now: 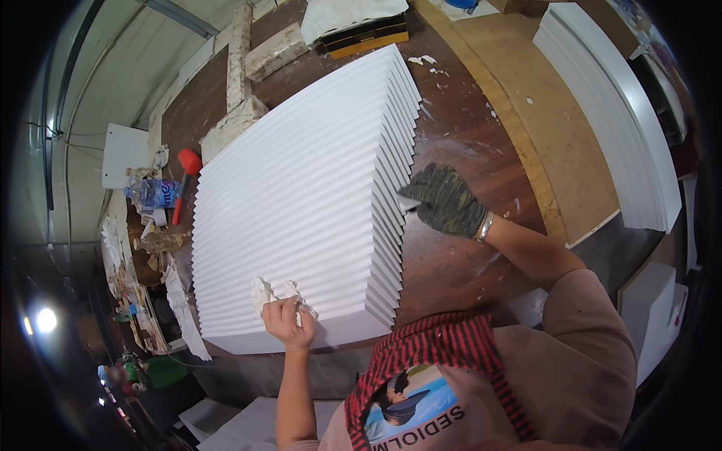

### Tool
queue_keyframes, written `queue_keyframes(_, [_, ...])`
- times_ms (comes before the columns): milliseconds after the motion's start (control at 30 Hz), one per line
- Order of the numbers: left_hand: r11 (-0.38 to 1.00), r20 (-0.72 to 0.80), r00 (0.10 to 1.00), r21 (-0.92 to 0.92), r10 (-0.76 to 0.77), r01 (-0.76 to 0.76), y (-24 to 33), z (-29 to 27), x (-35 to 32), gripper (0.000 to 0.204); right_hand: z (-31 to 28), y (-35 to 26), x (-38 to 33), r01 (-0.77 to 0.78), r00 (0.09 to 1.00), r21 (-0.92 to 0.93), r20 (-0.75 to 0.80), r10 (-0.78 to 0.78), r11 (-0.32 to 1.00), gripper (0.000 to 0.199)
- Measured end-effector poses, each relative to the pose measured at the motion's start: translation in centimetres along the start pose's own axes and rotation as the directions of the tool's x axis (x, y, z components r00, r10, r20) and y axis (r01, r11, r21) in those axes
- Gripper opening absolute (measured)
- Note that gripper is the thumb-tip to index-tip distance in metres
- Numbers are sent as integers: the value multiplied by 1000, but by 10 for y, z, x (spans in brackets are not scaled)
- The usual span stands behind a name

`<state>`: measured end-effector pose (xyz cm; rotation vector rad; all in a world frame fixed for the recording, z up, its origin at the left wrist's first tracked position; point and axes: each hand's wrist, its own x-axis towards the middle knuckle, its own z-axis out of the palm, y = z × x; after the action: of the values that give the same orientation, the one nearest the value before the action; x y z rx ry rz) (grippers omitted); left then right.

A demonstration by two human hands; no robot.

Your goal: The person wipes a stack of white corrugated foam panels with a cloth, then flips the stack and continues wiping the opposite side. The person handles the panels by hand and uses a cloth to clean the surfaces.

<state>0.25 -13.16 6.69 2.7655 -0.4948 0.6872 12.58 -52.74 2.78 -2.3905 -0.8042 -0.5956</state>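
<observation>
A large white panel [293, 188] with many parallel ridges lies on the brown table, its stepped edge facing right. My bare left hand [286, 323] is closed on a crumpled white cloth [262, 295] over the near part of the panel. At the right stepped edge, my right hand [450, 201] wears a dark green mottled glove. Its fingers are closed round a small pale grey flat piece [408, 202] that touches or nearly touches the ridge ends; most of that piece is hidden by the glove.
A red-headed mallet [189, 162] and a clear plastic bottle [156, 193] lie by the panel's left side. White-smeared bars [277, 52] and a black and yellow box [368, 36] are beyond it. Long white mouldings [613, 113] lie at right on a tan board [519, 68].
</observation>
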Motion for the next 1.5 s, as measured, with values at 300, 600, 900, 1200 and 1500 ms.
queue_keyframes(300, [1000, 8, 1000, 3, -19, 19, -2, 0, -1, 21, 6, -1, 25, -16, 1000, -48, 12, 17, 999, 21])
queue_keyframes(600, [1000, 6, 1000, 9, -11, 11, -3, 1, -2, 20, 9, 12, 42, 13, 991, -35, -135, -18, 999, 25])
queue_keyframes(900, [1000, 2, 1000, 8, -7, 7, -3, 2, -1, 19, -2, 9, 13, -58, 996, 94, 75, 52, 994, 33])
queue_keyframes(1200, [1000, -4, 1000, 6, 1, -1, 0, 0, 2, 19, 0, 22, 36, -117, 993, -24, -38, 116, 993, 26])
queue_keyframes(1500, [1000, 2, 1000, 12, -6, 6, 0, 0, 1, 18, 18, 29, 47, -200, 961, 144, -165, 222, 969, 37])
